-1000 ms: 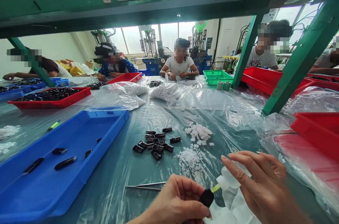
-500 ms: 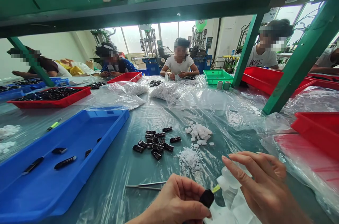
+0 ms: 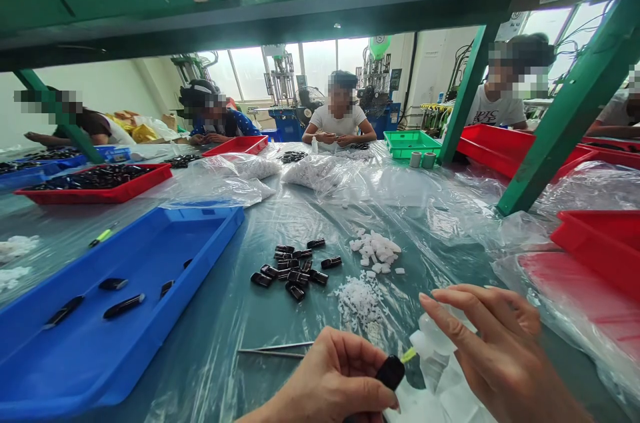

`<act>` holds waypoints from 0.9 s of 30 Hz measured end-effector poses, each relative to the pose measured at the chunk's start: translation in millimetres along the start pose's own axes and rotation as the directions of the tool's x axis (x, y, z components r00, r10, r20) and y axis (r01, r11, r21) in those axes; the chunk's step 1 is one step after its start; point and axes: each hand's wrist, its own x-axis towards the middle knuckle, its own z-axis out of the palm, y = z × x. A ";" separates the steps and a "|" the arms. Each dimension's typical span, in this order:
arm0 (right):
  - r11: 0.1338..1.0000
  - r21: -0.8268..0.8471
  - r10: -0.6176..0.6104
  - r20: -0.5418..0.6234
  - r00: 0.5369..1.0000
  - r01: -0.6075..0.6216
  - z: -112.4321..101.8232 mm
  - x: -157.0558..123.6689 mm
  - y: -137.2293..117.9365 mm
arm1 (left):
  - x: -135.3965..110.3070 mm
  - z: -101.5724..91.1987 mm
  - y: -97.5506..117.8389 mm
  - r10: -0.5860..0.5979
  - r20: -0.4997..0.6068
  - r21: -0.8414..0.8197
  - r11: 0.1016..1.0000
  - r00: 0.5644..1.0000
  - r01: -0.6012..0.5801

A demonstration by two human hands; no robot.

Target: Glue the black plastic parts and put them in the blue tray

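My left hand (image 3: 345,380) is closed, with a small glossy black plastic piece (image 3: 391,373) pinched between thumb and fingers. To its right, my right hand (image 3: 495,336) is open, fingers stretched out over a crumpled white tissue (image 3: 443,370). A yellow-green tip (image 3: 409,355) of something shows between the black piece and the tissue; the rest of it is hidden. Metal tweezers (image 3: 273,350) lie on the table, partly behind my left hand. Farther out are a cluster of similar black pieces (image 3: 295,270), a heap of fine white bits (image 3: 360,302) and a pile of larger white pieces (image 3: 377,250).
A blue tray (image 3: 125,323) with several black pieces stands at the left. A red tray (image 3: 600,243) is at the right edge. Bags of white pieces (image 3: 315,173) lie farther back. A green shelf beam (image 3: 350,3) crosses overhead. Several people sit around the table.
My hands and the black piece stay almost exactly in place. Across the table, a co-worker's hands have shifted slightly.
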 end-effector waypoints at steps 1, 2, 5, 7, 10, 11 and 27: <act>1.000 0.002 0.001 -0.011 1.000 -0.001 0.5 -0.1 0.2 | 0.1 0.1 -0.1 -0.001 -0.003 -0.003 1.000 1.000 0.001; 1.000 0.005 -0.001 -0.022 1.000 0.001 1.0 0.0 0.5 | 0.2 0.1 -0.5 -0.001 -0.009 -0.005 1.000 1.000 0.001; 1.000 0.021 -0.001 -0.025 1.000 0.002 1.9 1.4 1.3 | 0.8 0.5 -2.4 0.009 -0.035 -0.001 1.000 0.999 -0.009; 0.999 0.032 0.000 -0.023 1.000 0.001 1.6 2.8 1.5 | 1.1 1.0 -4.1 0.014 -0.068 0.019 1.000 0.998 -0.013; 0.999 0.034 0.000 -0.025 1.000 0.001 0.7 4.6 1.0 | 1.0 1.7 -6.4 0.024 -0.098 0.042 0.999 0.995 -0.020; 0.999 0.036 0.007 -0.026 1.000 -0.006 0.3 4.9 0.7 | 0.7 1.8 -7.0 0.031 -0.098 0.041 0.999 0.995 -0.027; 0.999 -0.021 -0.037 0.021 0.999 0.038 -5.1 -0.9 2.5 | 0.7 1.5 -4.8 -0.011 -0.083 -0.026 1.000 0.996 0.009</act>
